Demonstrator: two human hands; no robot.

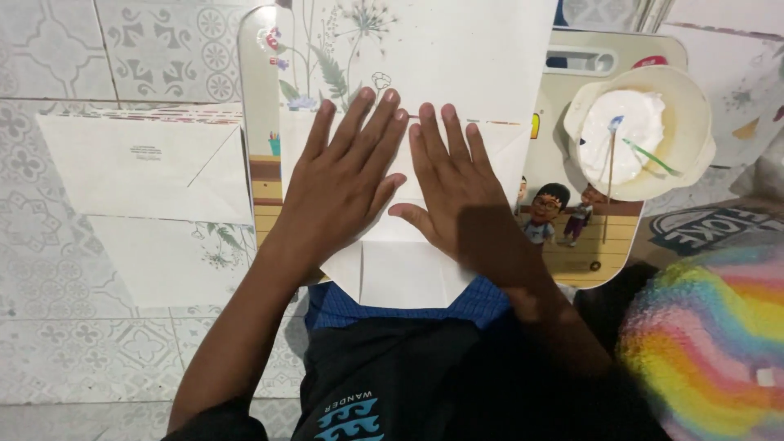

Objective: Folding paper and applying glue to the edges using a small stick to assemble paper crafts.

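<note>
Both my hands lie flat, side by side, on a folded white paper that rests on a small cartoon-printed lap desk. My left hand presses the left half of the fold, fingers spread and pointing away from me. My right hand presses the right half, its thumb touching the left hand's thumb side. The paper's far part shows a printed flower pattern. Neither hand grips anything.
A cream bowl of white paste with thin sticks in it stands on the desk's right side. Folded paper envelopes lie stacked on the tiled floor at left. A rainbow-striped fuzzy object sits at lower right.
</note>
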